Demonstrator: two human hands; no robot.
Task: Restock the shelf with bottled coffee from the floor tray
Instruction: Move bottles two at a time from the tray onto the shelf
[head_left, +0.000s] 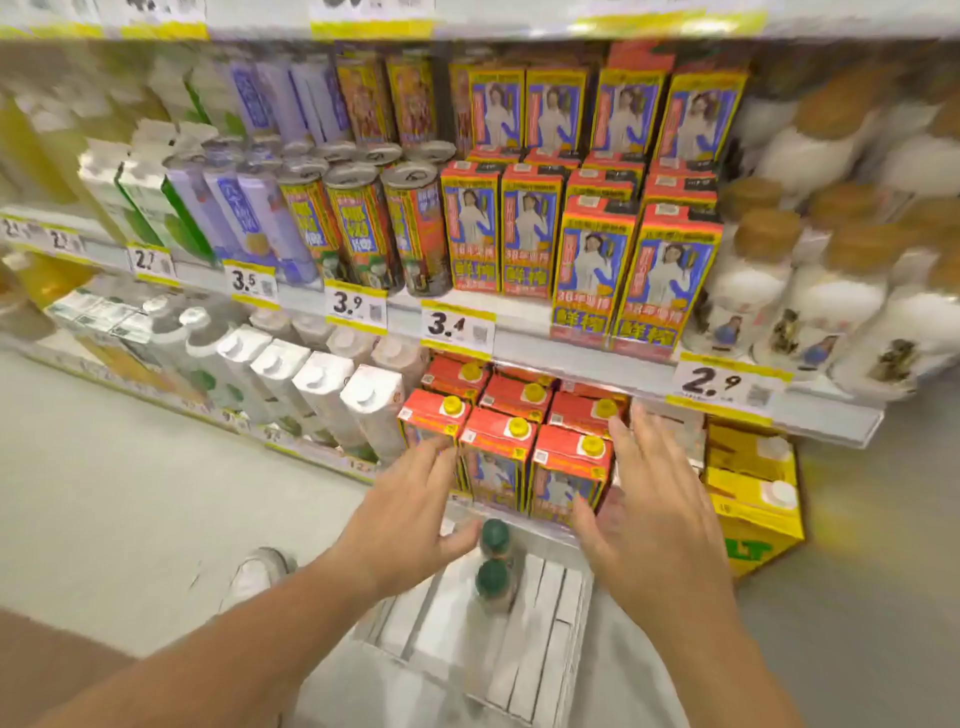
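Two coffee bottles with dark green caps stand in a white slatted tray on the floor, one behind the other. My left hand hovers above and to the left of them, fingers spread and holding nothing. My right hand hovers to their right, also spread and empty. Both hands are in front of the bottom shelf's red cartons. The view is motion-blurred.
The shelf edge above carries price tags, with cans, orange cartons and white cork-capped bottles. White cartons stand bottom left, yellow cartons bottom right. My shoe is on the grey floor.
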